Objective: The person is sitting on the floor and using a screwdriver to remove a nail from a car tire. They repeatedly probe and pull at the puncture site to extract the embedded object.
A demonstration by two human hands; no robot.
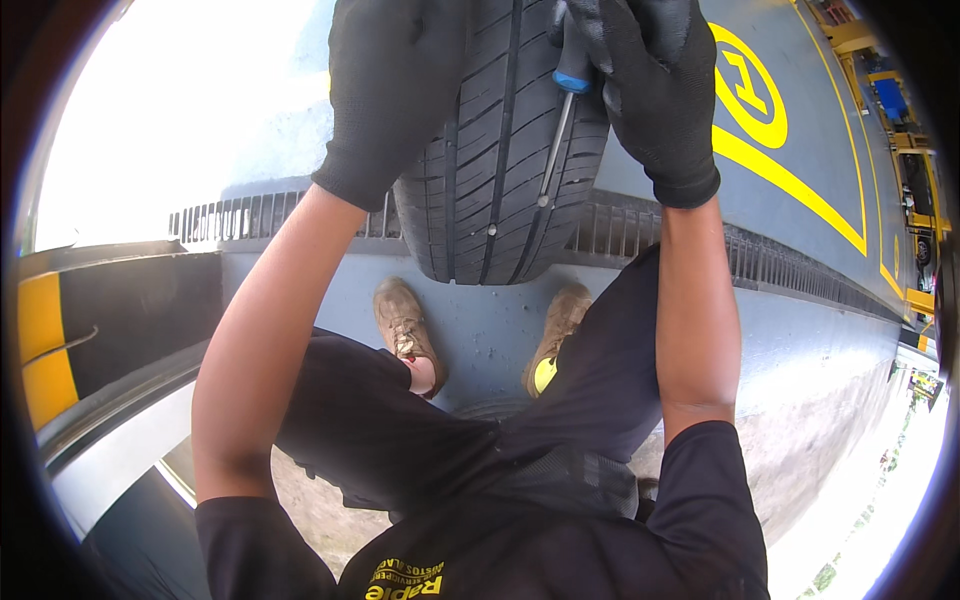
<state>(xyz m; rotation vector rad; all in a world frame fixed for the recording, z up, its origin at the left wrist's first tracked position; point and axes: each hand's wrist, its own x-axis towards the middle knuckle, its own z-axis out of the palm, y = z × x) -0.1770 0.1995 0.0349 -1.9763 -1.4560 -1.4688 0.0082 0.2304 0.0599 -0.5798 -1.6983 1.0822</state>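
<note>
A black car tire stands upright between my arms, its grooved tread facing me. My right hand, in a black glove, is closed around the dark handle of a screwdriver with a blue collar. The metal shaft slants down along the tread, its tip at a groove on the right part of the tire. One small pale speck sits in a groove left of the tip. My left hand, gloved too, is at the tire's upper left side; its fingers are hidden or cut off by the top edge.
A dark floor grate runs across behind the tire. Grey floor with yellow markings spreads to the right. Yellow equipment stands at the far right. At left is a black and yellow barrier. My brown shoes flank the tire's near end.
</note>
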